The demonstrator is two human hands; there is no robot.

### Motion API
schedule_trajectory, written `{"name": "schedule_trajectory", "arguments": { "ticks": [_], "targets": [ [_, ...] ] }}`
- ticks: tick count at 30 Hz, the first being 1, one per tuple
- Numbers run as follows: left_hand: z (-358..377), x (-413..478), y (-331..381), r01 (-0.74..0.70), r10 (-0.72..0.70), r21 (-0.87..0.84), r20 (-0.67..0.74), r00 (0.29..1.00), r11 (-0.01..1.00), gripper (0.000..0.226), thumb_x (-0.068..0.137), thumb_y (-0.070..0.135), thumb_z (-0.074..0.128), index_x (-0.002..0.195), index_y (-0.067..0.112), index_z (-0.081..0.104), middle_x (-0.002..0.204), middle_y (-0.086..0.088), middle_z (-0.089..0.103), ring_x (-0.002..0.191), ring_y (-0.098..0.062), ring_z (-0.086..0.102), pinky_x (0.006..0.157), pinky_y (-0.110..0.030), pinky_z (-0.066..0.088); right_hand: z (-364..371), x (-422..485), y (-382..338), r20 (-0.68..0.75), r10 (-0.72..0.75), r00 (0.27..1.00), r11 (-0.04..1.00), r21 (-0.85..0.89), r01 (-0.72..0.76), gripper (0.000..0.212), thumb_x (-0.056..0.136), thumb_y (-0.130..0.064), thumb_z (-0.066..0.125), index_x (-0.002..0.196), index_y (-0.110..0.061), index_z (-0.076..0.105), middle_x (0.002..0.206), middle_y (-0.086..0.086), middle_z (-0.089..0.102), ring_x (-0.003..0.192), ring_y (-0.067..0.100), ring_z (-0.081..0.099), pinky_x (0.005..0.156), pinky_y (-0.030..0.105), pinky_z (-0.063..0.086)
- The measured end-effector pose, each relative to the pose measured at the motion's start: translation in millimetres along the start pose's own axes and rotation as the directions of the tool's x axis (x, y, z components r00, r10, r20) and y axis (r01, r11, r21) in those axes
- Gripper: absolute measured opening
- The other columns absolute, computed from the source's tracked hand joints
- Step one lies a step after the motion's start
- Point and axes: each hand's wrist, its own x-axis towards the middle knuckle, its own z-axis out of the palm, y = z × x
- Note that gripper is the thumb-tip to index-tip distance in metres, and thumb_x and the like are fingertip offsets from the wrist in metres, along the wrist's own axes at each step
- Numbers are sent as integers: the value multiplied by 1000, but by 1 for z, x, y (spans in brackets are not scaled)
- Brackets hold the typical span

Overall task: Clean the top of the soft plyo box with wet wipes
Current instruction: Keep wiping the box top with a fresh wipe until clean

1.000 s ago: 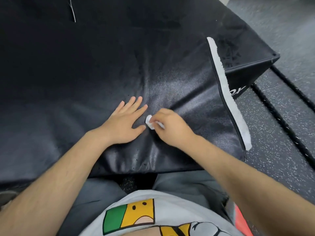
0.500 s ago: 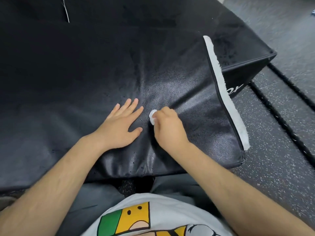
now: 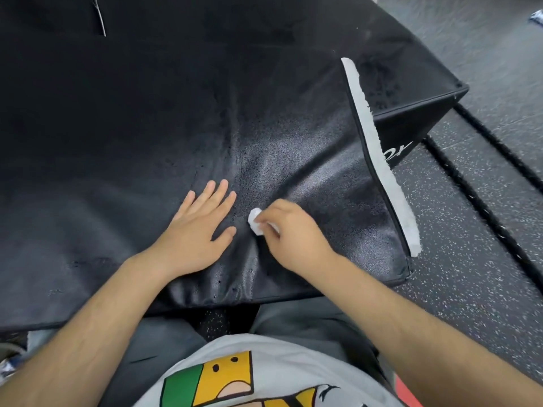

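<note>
Right hand (image 3: 289, 233) fingers pinching balled wet wipe (image 3: 255, 221) against plyo box top (image 3: 147, 127), frame center. Left hand (image 3: 199, 227) flat just beside, fingers straight, slightly spread.

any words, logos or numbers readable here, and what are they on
"ox": white letters on the side of the black soft plyo box; the start of the word is hidden behind the white fuzzy strip.
Grey t-shirt: cartoon print only, no words.
No other text is readable.
</note>
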Motion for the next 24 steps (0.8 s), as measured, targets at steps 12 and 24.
{"name": "schedule_trajectory", "arguments": {
  "ticks": [12, 24],
  "targets": [
    [0, -21, 3, -27, 29, -40, 38, 999, 999, 80, 91, 63, 24, 159, 30, -2, 161, 18, -22, 145, 0, -27, 119, -29, -17, -7, -32, -14, 139, -61, 988, 998, 0, 62, 22, 82, -2, 52, 87, -15, 70, 88, -2, 58, 87, 22, 52, 75, 34, 48],
    [4, -28, -5, -59, 59, -68, -5, 998, 996, 78, 90, 61, 29, 159, 31, 6, 161, 22, -17, 143, 8, -26, 113, -19, -22, -5, -41, -23, 216, -71, 974, 997, -16, 77, 24, 83, -5, 49, 89, -15, 70, 91, -4, 61, 85, 22, 53, 76, 37, 50]
  ]
}}
